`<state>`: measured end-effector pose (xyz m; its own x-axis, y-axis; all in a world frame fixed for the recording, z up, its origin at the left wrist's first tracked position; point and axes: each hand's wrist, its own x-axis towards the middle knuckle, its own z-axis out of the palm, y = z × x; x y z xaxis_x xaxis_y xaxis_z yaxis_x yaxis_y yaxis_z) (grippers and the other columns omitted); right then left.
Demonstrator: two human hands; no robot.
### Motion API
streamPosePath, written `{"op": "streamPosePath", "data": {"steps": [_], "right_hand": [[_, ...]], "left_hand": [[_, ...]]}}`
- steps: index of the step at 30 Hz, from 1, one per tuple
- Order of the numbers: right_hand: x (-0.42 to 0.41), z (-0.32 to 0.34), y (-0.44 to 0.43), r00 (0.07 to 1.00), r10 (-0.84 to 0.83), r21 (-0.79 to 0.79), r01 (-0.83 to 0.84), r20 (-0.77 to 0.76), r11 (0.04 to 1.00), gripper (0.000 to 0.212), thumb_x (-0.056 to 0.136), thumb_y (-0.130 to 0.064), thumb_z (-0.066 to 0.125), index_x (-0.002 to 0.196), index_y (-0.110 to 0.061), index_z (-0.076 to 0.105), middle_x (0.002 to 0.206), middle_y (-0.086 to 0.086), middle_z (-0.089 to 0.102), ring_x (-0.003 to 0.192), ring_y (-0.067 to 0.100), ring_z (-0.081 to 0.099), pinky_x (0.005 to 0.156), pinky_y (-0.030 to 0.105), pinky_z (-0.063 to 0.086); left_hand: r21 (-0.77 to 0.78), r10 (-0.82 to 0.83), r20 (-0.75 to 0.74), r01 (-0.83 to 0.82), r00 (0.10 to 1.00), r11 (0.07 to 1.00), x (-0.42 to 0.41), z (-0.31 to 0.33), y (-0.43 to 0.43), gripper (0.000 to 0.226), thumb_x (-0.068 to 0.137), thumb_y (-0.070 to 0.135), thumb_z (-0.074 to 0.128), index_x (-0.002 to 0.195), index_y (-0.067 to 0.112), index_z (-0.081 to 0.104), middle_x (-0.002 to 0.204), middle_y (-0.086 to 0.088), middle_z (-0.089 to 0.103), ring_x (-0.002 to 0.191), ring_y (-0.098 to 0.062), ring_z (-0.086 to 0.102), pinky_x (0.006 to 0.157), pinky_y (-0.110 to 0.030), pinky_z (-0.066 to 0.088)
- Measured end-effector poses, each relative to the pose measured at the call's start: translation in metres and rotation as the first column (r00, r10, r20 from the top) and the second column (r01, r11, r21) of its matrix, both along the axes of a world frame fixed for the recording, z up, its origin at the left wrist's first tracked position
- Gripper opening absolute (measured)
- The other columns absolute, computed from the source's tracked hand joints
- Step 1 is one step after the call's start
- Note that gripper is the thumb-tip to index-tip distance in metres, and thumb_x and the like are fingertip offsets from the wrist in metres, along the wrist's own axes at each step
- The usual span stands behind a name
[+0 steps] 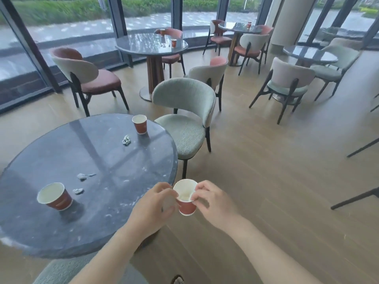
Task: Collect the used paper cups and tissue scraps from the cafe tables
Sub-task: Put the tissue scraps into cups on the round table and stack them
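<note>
Right now, head view only. Two-handed hold on one red paper cup (185, 201), up in the air just off the rim of near table (123, 181), approx 4 o'clock of the tabletop, over bare floor. On left hand (152, 206), fingers curled round cup wall, thumb up by the rim. On right hand (213, 201), thumb and fingertips pinching the opposite rim. Pale wad inside the cup, prob. tissue; can't tell for sure.

Left to collect on the same tabletop:
- second cup (55, 196) at 8 o'clock, upright
- third cup (139, 124) at 1 o'clock, upright, near the far edge
- crumpled tissue scrap (126, 140) near it, toward centre
- small scraps (83, 176) btw centre and 8 o'clock
- lone scrap (78, 190) just beside second cup

Further off, at 12 o'clock of the frame, far table (143, 44) w/ two more cups (174, 42).

Step in hand, by the look of it: stuffing scraps into the held cup, using it as a bin. To do it well:
- Hold upright w/ left hand alone, mid-wall not rim.
- Squeeze lightly, to avoid buckling thin paper.
- Free right hand for picking.
- Pinch scraps one at a time, drop in, press down.
- Nest cups instead of juggling loose ones.
- Start w/ the 8 o'clock cluster, closest; finish at 1 o'clock.

Early in the task, judging by the amount left out.
</note>
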<state>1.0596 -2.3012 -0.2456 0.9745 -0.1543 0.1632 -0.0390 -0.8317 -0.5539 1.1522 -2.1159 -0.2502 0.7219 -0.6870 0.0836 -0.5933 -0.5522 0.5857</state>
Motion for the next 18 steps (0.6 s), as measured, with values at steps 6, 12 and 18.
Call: {"op": "streamPosePath", "data": {"steps": [6, 12, 18], "right_hand": [[0.084, -0.005, -0.010, 0.992, 0.123, 0.045, -0.123, 0.006, 0.991, 0.008, 0.082, -0.013, 0.063, 0.087, -0.017, 0.067, 0.100, -0.002, 0.057, 0.087, 0.014, 0.056, 0.073, 0.021, 0.041], [0.174, -0.014, -0.010, 0.951, 0.307, 0.038, -0.306, -0.022, 0.951, 0.008, 0.081, -0.012, 0.063, 0.087, -0.016, 0.066, 0.099, 0.000, 0.057, 0.088, 0.017, 0.058, 0.075, 0.027, 0.046], [0.272, -0.026, -0.012, 0.865, 0.494, 0.062, -0.490, -0.083, 0.869, 0.008, 0.080, -0.011, 0.064, 0.085, -0.016, 0.065, 0.098, 0.000, 0.059, 0.090, 0.018, 0.057, 0.073, 0.027, 0.043]], "left_hand": [[-0.004, 0.117, -0.045, -0.117, 0.992, 0.993, 0.060, -0.004, -0.005, 0.022, 0.081, 0.033, 0.065, 0.102, 0.035, 0.060, 0.117, 0.020, 0.047, 0.096, -0.005, 0.055, 0.076, -0.031, 0.050], [0.021, 0.276, -0.084, -0.275, 0.958, 0.961, 0.114, -0.014, 0.001, 0.025, 0.080, 0.027, 0.065, 0.105, 0.031, 0.060, 0.123, 0.015, 0.046, 0.100, -0.009, 0.056, 0.080, -0.035, 0.050], [0.094, 0.454, -0.094, -0.446, 0.886, 0.890, 0.166, -0.028, 0.000, 0.031, 0.080, 0.028, 0.064, 0.111, 0.029, 0.057, 0.128, 0.011, 0.041, 0.099, -0.011, 0.055, 0.078, -0.036, 0.051]]}}
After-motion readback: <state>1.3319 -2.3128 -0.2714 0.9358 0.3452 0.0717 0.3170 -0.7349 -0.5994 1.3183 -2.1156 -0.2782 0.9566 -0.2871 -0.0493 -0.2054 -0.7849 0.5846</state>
